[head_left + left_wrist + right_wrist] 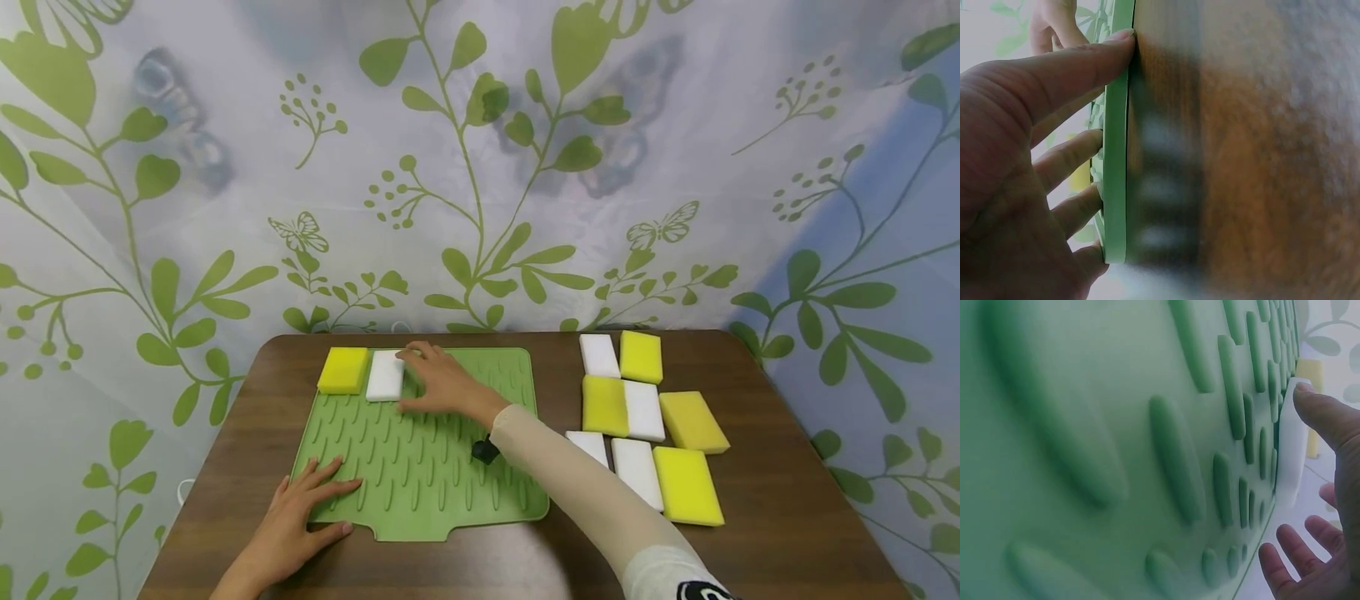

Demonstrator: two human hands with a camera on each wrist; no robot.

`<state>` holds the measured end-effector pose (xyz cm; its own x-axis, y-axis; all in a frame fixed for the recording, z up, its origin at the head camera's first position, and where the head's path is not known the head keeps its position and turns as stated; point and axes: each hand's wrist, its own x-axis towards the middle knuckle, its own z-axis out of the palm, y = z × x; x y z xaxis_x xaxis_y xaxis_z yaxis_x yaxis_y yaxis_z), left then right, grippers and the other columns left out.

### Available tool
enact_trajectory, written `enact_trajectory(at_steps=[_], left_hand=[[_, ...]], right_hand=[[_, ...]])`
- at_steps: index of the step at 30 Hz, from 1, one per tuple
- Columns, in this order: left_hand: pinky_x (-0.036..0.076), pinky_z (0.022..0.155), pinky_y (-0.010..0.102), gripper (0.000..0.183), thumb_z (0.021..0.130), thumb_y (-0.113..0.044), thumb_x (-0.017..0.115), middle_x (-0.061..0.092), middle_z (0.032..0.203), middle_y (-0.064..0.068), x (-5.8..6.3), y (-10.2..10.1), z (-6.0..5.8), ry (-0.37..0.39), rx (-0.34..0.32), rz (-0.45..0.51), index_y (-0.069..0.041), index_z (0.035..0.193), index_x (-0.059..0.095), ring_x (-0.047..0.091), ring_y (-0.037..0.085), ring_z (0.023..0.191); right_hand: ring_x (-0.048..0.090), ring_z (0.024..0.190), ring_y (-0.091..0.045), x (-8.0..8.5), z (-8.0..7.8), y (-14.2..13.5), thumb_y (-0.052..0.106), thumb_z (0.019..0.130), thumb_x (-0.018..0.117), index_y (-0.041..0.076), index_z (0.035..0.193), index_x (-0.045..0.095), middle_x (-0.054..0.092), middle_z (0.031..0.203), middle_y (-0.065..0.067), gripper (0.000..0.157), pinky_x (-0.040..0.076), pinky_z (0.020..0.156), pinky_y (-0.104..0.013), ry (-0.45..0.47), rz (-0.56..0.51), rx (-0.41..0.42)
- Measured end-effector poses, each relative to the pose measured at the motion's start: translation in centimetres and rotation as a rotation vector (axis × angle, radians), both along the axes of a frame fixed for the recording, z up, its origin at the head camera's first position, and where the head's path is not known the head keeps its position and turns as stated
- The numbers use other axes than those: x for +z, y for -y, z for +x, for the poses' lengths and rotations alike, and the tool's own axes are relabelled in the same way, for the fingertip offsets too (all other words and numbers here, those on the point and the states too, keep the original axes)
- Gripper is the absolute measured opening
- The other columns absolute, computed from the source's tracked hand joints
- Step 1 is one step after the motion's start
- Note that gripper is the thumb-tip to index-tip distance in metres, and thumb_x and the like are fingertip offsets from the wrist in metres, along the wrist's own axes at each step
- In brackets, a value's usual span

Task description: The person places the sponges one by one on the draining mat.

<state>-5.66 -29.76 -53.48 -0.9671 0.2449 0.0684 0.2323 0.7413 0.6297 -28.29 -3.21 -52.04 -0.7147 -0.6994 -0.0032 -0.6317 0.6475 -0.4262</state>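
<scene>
A green ridged drying mat (420, 467) lies on the brown table. At its far left corner sits a yellow sponge (344, 371), with a white sponge (385, 377) beside it on the right. My right hand (442, 383) is at the white sponge's right side, fingers spread and slightly bent. In the right wrist view the thumb (1319, 406) meets the end of the white sponge (1292, 444), while the other fingers stand apart from it. My left hand (296, 517) rests with spread fingers on the mat's near left corner, its thumb (1085, 69) at the mat's edge.
Several white and yellow sponges lie on the table right of the mat, among them a yellow one (687, 486) and a white one (637, 473) at the front. A leaf-patterned curtain (480, 167) hangs behind the table's far edge (555, 337).
</scene>
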Motion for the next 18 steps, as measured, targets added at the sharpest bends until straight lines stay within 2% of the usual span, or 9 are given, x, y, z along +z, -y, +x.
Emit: enact_trajectory(at_steps=[9, 18], left_hand=[[0.019, 0.108, 0.091, 0.06, 0.081, -0.033, 0.094, 0.053, 0.164, 0.019, -0.3, 0.0, -0.1, -0.016, 0.003, -0.006, -0.035, 0.137, 0.074, 0.033, 0.065, 0.153], [0.018, 0.109, 0.091, 0.06, 0.081, -0.033, 0.093, 0.053, 0.164, 0.019, -0.2, 0.0, 0.1, -0.011, -0.004, 0.003, -0.035, 0.138, 0.073, 0.032, 0.066, 0.152]], right_hand=[[0.032, 0.163, -0.036, 0.6, 0.4, -2.8, 0.054, 0.096, 0.079, 0.021, 0.167, 0.038, 0.027, 0.177, -0.009, 0.088, 0.034, 0.131, -0.06, -0.004, -0.035, 0.018], [0.028, 0.163, -0.036, 1.0, 0.1, -7.9, 0.05, 0.097, 0.079, 0.023, 0.166, 0.041, 0.026, 0.177, -0.008, 0.083, 0.041, 0.124, -0.061, 0.001, -0.054, -0.034]])
